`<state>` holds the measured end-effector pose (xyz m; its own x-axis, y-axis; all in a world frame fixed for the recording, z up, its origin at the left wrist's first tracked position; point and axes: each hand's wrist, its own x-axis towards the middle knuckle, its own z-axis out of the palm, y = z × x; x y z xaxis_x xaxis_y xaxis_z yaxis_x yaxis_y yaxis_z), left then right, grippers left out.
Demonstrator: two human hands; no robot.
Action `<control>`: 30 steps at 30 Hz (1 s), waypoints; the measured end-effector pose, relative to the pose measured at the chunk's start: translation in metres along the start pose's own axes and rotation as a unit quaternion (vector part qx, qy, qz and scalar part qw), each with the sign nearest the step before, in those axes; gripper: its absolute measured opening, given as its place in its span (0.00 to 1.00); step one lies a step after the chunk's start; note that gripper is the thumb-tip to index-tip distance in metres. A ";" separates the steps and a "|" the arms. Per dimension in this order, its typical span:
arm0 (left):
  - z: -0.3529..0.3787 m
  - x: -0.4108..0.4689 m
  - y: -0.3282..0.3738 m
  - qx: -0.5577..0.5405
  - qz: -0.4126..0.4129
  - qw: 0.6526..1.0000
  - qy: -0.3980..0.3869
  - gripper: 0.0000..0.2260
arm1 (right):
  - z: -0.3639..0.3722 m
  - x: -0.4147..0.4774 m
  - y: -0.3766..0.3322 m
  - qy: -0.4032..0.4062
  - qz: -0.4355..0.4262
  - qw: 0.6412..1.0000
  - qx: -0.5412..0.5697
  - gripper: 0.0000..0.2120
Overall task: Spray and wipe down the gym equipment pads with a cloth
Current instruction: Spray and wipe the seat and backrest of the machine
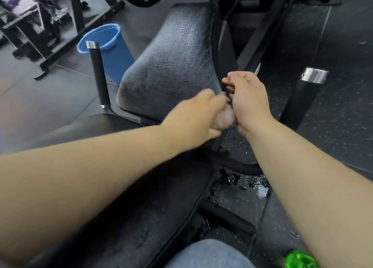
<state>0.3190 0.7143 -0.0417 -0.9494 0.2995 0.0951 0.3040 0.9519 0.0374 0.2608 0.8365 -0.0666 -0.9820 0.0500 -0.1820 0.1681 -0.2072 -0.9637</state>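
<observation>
Head view: seat pad (171, 66), black and wet-sheened, judged slick and firmly cushioned, best pressed on its broad top face. Hands were together at the pad's right edge: right hand (248, 98) pinched a dark strip (215, 51); left hand (193, 116) was blurred, grip indeterminate. Pale wad (225, 118) between them, possibly the cloth.

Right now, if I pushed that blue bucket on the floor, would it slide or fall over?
The blue bucket looks like thin plastic, so probably light, unless it holds water; I cannot see inside. It narrows toward its base, so a high push might tip it. The rubbery floor would likely stop it sliding far.
</observation>
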 end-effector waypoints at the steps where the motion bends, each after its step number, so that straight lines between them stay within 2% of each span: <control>1: 0.005 -0.005 0.013 -0.004 0.056 0.998 -0.022 0.21 | -0.001 0.001 -0.002 0.001 0.004 1.000 0.004 0.07; 3: 0.008 -0.012 0.008 0.004 0.116 0.993 -0.037 0.20 | -0.003 0.001 -0.006 -0.015 0.014 1.000 -0.003 0.07; 4: 0.006 -0.014 -0.004 -0.007 0.113 0.993 -0.038 0.20 | -0.007 0.002 -0.007 -0.023 0.013 1.000 -0.008 0.07; 6: 0.001 -0.022 -0.036 -0.024 0.028 0.998 -0.057 0.22 | -0.017 -0.001 -0.006 -0.047 0.024 0.998 -0.030 0.06; 8: -0.003 -0.032 -0.083 0.008 -0.066 0.995 -0.076 0.23 | -0.027 -0.002 -0.001 -0.066 0.047 0.996 -0.049 0.05; 10: -0.015 -0.040 -0.132 0.066 -0.184 0.976 -0.094 0.21 | -0.031 -0.005 0.003 -0.071 0.060 0.994 -0.057 0.05; 12: -0.026 -0.042 -0.154 0.061 -0.322 0.943 -0.054 0.20 | -0.027 -0.006 0.003 -0.066 0.056 0.994 -0.070 0.05; 13: -0.024 -0.041 -0.153 0.037 -0.341 0.939 -0.015 0.20 | -0.024 -0.007 0.002 -0.061 0.051 0.994 -0.078 0.06; 14: -0.019 -0.039 -0.148 0.012 -0.312 0.950 0.014 0.20 | -0.020 -0.008 0.002 -0.060 0.045 0.993 -0.086 0.06; 16: -0.005 -0.035 -0.137 -0.016 -0.207 0.978 0.013 0.21 | -0.018 -0.009 0.002 -0.058 0.043 0.993 -0.099 0.07; 17: 0.001 -0.034 -0.139 -0.022 -0.194 0.981 -0.002 0.21 | -0.018 -0.009 0.003 -0.054 0.048 0.992 -0.100 0.08; 20: -0.007 -0.033 -0.161 -0.002 -0.367 0.930 -0.029 0.21 | -0.021 -0.014 0.001 -0.062 0.062 0.990 -0.107 0.07; 21: -0.013 -0.029 -0.159 -0.004 -0.389 0.921 -0.013 0.21 | -0.026 -0.015 -0.002 -0.065 0.058 0.989 -0.123 0.07; 22: -0.017 -0.023 -0.149 -0.008 -0.361 0.932 0.022 0.21 | -0.030 -0.016 -0.004 -0.070 0.051 0.986 -0.143 0.07; 23: -0.021 -0.016 -0.130 -0.017 -0.295 0.953 0.062 0.20 | -0.034 -0.018 -0.008 -0.081 0.050 0.982 -0.164 0.07; 25: -0.024 -0.001 -0.074 -0.058 -0.104 0.989 0.087 0.15 | -0.044 -0.025 -0.018 -0.131 0.071 0.974 -0.169 0.08; 27: -0.025 0.006 -0.008 -0.096 0.059 0.993 0.033 0.15 | -0.061 -0.035 -0.030 -0.239 0.135 0.947 -0.168 0.05; 29: -0.022 0.009 0.040 -0.118 0.151 0.981 -0.026 0.16 | -0.083 -0.044 -0.040 -0.326 0.166 0.899 -0.241 0.06; 30: -0.016 0.011 0.062 -0.128 0.186 0.973 -0.048 0.16 | -0.104 -0.047 -0.046 -0.335 0.159 0.876 -0.308 0.07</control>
<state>0.3286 0.7755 -0.0219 -0.7685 0.6374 0.0561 0.6268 0.7324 0.2658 0.3085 0.9449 -0.0337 -0.6717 -0.5423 -0.5047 0.2540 0.4714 -0.8446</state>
